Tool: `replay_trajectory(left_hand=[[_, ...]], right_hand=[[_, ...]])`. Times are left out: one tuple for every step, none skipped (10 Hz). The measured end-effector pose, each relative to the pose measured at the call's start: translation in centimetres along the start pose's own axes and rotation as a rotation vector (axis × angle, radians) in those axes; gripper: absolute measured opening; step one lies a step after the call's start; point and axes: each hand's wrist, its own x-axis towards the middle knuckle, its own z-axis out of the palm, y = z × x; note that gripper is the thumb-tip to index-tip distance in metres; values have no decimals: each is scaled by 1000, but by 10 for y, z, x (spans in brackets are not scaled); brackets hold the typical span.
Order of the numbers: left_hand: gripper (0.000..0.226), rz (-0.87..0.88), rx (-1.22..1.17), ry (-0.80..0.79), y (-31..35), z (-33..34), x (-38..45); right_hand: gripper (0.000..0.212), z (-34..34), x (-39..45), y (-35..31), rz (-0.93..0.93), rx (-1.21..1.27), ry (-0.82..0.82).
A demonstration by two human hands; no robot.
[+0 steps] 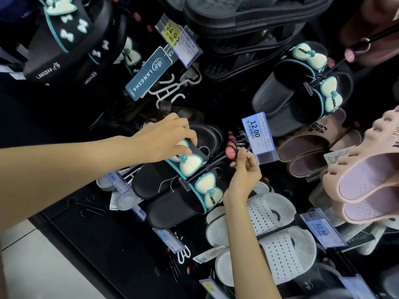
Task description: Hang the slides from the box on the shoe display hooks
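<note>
on the dark display wall (108,244), black slides (172,190) bear cream bows.

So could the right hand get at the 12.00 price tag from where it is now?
Probably yes. The right hand pinches the red-capped hook end, and the 12.00 price tag sits just beside it with nothing between them. It would need to let go of the hook first.

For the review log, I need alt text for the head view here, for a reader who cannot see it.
A person's left hand holds a pair of black slides with cream bows while the right hand pinches the red-capped end of a display hook. Around them hang more black, pink and white slides, and a price tag reading 12.00.
</note>
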Motion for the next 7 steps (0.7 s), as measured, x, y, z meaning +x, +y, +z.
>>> replay_trajectory(left_hand=[[28,-1,-2,-14,3,-3,-4],[31,-18,-11,-20,6,-7,-5],[31,-37,8,-12,11,-10,-6],[33,-42,41,-5,15,-11,-9],[36,-38,84,-41,22,-14,-13],[38,-24,117,-52,29,-20,-18],[39,-28,156,-17,32,-27,-23]], right_hand=[[20,-5,-2,-5,7,-9,-39],[14,-12,-3,-13,12,-80,-96],[15,-20,-4,-19,23,-159,-199],[23,-29,-10,-24,55,-184,-227],[18,-39,-19,-25,42,-180,-212],[12,-41,-33,-28,-6,-202,-248],[9,-34,-40,-31,-64,-236,-373]])
